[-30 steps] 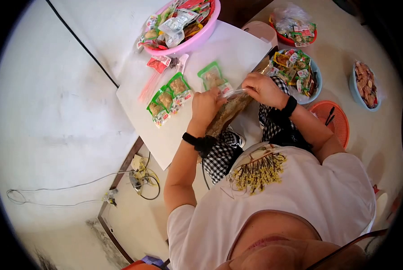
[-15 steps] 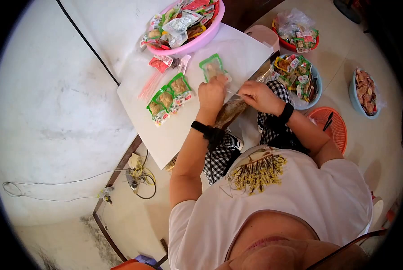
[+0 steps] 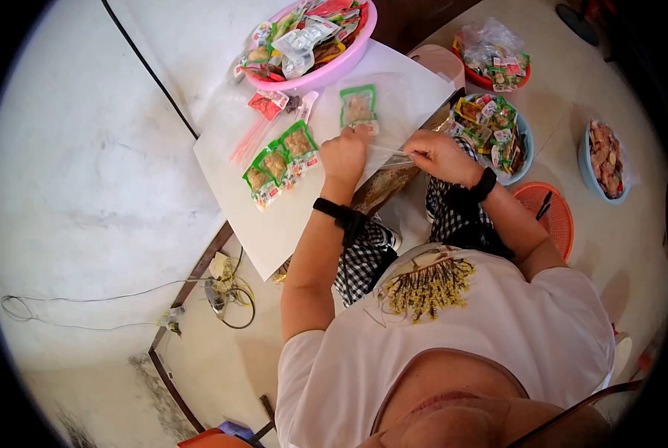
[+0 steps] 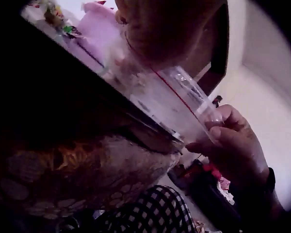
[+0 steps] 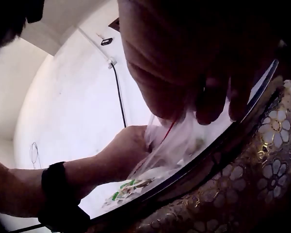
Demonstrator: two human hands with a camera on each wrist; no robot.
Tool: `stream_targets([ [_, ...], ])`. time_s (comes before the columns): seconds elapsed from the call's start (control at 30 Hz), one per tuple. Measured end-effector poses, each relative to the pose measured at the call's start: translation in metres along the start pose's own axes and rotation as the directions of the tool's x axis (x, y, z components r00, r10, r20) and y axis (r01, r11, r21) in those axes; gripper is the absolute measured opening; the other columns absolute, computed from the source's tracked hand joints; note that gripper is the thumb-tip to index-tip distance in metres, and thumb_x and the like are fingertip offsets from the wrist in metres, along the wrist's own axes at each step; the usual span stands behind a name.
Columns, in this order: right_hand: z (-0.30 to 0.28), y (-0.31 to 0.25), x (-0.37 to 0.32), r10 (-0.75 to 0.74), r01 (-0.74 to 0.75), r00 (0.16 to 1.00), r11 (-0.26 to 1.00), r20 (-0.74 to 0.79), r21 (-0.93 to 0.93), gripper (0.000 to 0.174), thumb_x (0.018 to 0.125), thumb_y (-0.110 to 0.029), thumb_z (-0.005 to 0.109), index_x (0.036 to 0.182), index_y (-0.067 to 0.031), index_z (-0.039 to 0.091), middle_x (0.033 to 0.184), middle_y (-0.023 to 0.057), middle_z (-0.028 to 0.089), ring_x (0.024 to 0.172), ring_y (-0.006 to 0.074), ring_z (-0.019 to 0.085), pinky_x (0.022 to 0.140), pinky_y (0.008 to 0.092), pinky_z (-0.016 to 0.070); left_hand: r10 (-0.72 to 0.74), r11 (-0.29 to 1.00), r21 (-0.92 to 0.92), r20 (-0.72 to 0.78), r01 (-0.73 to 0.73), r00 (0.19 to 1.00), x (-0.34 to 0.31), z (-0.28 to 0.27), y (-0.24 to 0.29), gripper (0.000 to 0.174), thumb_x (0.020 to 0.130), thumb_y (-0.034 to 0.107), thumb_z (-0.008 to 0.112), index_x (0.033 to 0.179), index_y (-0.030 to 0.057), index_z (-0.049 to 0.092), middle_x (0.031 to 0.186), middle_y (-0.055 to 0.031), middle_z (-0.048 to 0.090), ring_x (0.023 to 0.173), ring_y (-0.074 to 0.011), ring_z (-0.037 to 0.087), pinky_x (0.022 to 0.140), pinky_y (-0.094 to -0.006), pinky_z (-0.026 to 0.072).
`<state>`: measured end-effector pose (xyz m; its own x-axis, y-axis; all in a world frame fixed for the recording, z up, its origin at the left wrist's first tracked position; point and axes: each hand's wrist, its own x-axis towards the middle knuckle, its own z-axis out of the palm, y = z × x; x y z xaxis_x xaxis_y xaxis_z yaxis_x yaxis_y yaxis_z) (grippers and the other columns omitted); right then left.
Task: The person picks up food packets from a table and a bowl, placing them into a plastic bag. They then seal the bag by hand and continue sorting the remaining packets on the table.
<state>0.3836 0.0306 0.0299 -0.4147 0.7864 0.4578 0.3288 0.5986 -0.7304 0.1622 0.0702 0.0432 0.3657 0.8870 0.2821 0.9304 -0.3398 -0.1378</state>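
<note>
A clear plastic zip bag (image 3: 387, 148) with a red line along its mouth is stretched between both hands at the near edge of the table. My left hand (image 3: 344, 155) grips one end of the mouth, and my right hand (image 3: 444, 158) pinches the other. In the left wrist view, the right thumb and fingers close on the bag's corner, and the red line (image 4: 177, 94) runs between the hands. A green-edged packet (image 3: 358, 109) with a pale brown lump lies flat under the clear film, just beyond the left hand.
Left of the hands lie several green-edged packets (image 3: 275, 163) in a row. Behind them are red-and-white packets (image 3: 267, 103) and pink strips (image 3: 249, 143). A pink basin (image 3: 343, 69) heaped with packets stands at the back. Filled basins (image 3: 528, 134) and an orange basket (image 3: 565, 231) sit on the floor, right.
The hands have drawn apart, pulling the bag's mouth straight between them. My left hand moved slightly farther over the table. The green-edged packet under the film has turned more upright in view.
</note>
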Motion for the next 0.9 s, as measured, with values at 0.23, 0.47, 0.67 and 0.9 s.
stream_targets([
  [0.23,0.003,-0.006,-0.002,0.106,-0.107,0.992,0.994,0.065,0.017,0.013,0.075,-0.002,0.057,0.088,-0.0042,0.061,0.079,0.0130,0.058,0.078,0.0333,0.058,0.069,0.0394,0.0463,0.261,0.957,-0.035,-0.323,-0.287,0.910,-0.004,-0.011,0.002,0.003,0.081,0.012,0.054,0.082,0.0133,0.057,0.079,-0.0068,0.061,0.064,-0.0268,0.065,0.064,-0.0407,0.0485],
  [0.47,0.003,-0.004,-0.002,0.091,-0.087,0.993,0.995,0.073,-0.046,0.013,0.075,-0.002,0.057,0.087,-0.0028,0.060,0.080,0.0135,0.058,0.073,0.0329,0.057,0.065,0.0383,0.0459,0.172,0.954,-0.220,-0.153,-0.203,0.973,0.002,0.004,0.009,0.004,0.077,0.013,0.057,0.082,0.0139,0.058,0.078,-0.0081,0.060,0.063,-0.0289,0.064,0.051,-0.0414,0.0490],
  [0.67,0.003,-0.011,0.003,0.101,-0.102,0.992,0.995,0.081,0.019,0.016,0.075,-0.001,0.057,0.091,-0.0024,0.061,0.080,0.0137,0.058,0.070,0.0298,0.057,0.063,0.0360,0.0453,0.073,0.988,-0.125,-0.171,-0.095,0.983,0.005,0.002,0.013,0.001,0.078,0.015,0.057,0.078,0.0135,0.057,0.072,-0.0064,0.061,0.060,-0.0260,0.064,0.051,-0.0400,0.0476],
  [0.9,0.027,-0.027,0.002,0.152,-0.154,0.983,0.988,0.101,0.012,0.016,0.077,-0.002,0.059,0.093,-0.0021,0.061,0.074,0.0124,0.056,0.064,0.0263,0.055,0.059,0.0342,0.0436,0.060,0.995,-0.073,-0.070,-0.065,0.996,-0.030,-0.014,-0.016,0.010,0.076,0.015,0.061,0.086,0.0123,0.062,0.078,-0.0067,0.063,0.074,-0.0248,0.066,0.066,-0.0426,0.0480],
])
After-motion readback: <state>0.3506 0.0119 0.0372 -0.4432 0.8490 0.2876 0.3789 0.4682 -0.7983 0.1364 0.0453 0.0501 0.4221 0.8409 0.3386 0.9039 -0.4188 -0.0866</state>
